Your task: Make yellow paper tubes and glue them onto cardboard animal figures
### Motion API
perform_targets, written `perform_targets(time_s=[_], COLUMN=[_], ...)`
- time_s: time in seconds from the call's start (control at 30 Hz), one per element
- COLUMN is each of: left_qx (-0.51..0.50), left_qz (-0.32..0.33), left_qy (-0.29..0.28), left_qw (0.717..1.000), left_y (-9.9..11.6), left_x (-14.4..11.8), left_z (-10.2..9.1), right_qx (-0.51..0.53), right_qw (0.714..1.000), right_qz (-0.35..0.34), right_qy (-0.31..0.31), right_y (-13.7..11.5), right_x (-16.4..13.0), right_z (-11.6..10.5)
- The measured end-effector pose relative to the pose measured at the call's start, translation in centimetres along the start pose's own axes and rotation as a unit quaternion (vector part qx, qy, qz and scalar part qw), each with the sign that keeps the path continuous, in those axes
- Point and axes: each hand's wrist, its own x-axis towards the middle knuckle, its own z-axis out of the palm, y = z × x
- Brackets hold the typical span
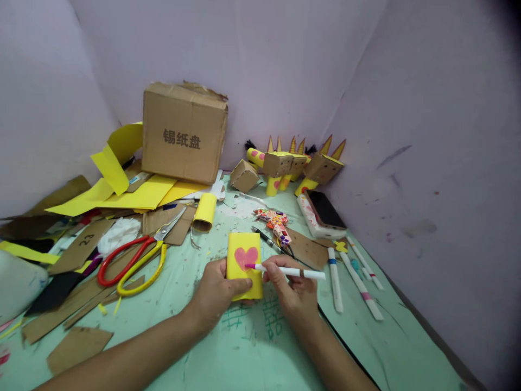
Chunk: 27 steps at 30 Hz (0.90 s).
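Observation:
My left hand (214,293) grips a yellow paper-covered tube (240,278) lying on the green table mat, thumb across its lower face. A pink heart (246,257) is drawn on the tube's upper part. My right hand (293,285) holds a white marker (293,271) with its pink tip touching the right lobe of the heart.
Large scissors (134,262) with red and yellow handles lie to the left among cardboard scraps. A cardboard box (184,132) stands behind, with yellow paper sheets (130,195) beside it. Cardboard animal figures (297,165) line the back wall. A phone (324,210) and several markers (358,279) lie at the right.

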Motion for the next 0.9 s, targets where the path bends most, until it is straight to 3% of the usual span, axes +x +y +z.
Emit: perform_targets(time_s=[0.23,0.43,0.67,0.9], left_qx=[-0.008,-0.005,-0.009,0.004], left_qz=[0.001,-0.006,-0.009,-0.013], left_qy=[0.000,0.005,0.003,0.009], left_qw=[1.000,1.000,1.000,1.000], left_y=[-0.02,0.11,0.14,0.27], left_x=[0.01,-0.12,-0.08,-0.07], left_z=[0.00,0.09,0.07,0.13], right_qx=[0.018,0.041,0.045,0.060], right_qw=[0.999,0.999,0.997,0.997], right_qz=[-0.036,-0.015,-0.056,-0.032], right_qy=[-0.015,-0.012,-0.027,-0.032], right_y=[-0.33,-0.39,-0.31,-0.37], right_x=[0.08,0.07,0.24,0.16], right_z=[0.10,0.16,0.05,0.13])
